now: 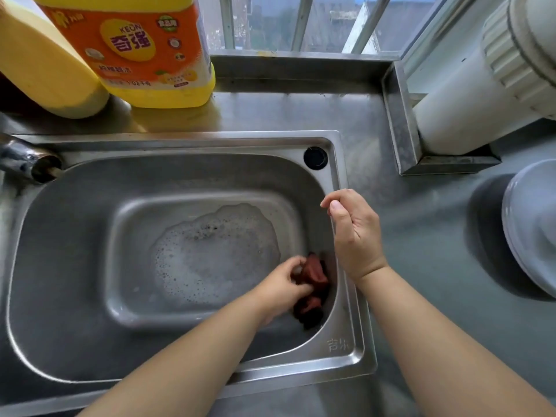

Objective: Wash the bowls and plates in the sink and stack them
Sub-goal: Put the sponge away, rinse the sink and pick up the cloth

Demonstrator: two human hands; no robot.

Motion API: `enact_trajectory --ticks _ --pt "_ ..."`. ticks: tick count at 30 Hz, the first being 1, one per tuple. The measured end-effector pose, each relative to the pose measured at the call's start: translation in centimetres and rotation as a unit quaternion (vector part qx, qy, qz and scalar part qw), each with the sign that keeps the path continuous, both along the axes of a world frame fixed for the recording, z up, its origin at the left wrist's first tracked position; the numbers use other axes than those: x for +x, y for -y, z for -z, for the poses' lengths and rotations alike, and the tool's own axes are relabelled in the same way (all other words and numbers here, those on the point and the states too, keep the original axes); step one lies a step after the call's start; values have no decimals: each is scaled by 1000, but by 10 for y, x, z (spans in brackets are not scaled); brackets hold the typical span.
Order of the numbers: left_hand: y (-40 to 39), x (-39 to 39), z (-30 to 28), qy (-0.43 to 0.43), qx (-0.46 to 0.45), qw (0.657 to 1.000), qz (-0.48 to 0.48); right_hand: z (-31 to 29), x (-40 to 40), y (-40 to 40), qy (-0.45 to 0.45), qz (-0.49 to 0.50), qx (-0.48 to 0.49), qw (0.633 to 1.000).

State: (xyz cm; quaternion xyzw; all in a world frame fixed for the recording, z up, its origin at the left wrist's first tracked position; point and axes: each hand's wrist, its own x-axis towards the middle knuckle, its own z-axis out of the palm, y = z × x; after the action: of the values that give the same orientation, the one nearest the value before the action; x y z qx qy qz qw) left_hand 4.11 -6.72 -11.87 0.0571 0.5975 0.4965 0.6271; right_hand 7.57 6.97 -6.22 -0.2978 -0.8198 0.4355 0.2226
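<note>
The steel sink [75, 266] holds a patch of soapy foam [216, 254] around its middle and no dishes. My left hand [282, 284] is down in the sink's right side, fingers closed on a dark red cloth [313, 278] that lies against the sink wall. My right hand [355, 233] hovers over the sink's right rim, fingers loosely curled with nothing in them. White plates [529, 230] lie stacked upside down on the counter at the far right, partly cut off by the frame edge.
A tap spout [27, 161] juts in at the left above the sink. Two yellow detergent bottles [150, 49] [45, 64] stand behind the sink. A white pipe [481, 85] rises in the back right corner inside a steel ledge. Grey counter [421, 224] lies between sink and plates.
</note>
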Motion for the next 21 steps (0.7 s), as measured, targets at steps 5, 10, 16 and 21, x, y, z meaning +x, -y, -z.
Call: enact_trajectory --ticks 5,10,16,21 --pt "-13 -15 -10 -55 24 998 2 -2 0 0 8 -1 17 1000" --pt "-21 -22 -5 -92 34 995 16 -2 0 0 18 -5 24 1000" --pt "40 -17 6 -197 -55 934 292 -3 2 1 23 -5 22 999" --pt "76 -45 -8 -146 -123 960 205 -6 4 1 47 -24 29 998"
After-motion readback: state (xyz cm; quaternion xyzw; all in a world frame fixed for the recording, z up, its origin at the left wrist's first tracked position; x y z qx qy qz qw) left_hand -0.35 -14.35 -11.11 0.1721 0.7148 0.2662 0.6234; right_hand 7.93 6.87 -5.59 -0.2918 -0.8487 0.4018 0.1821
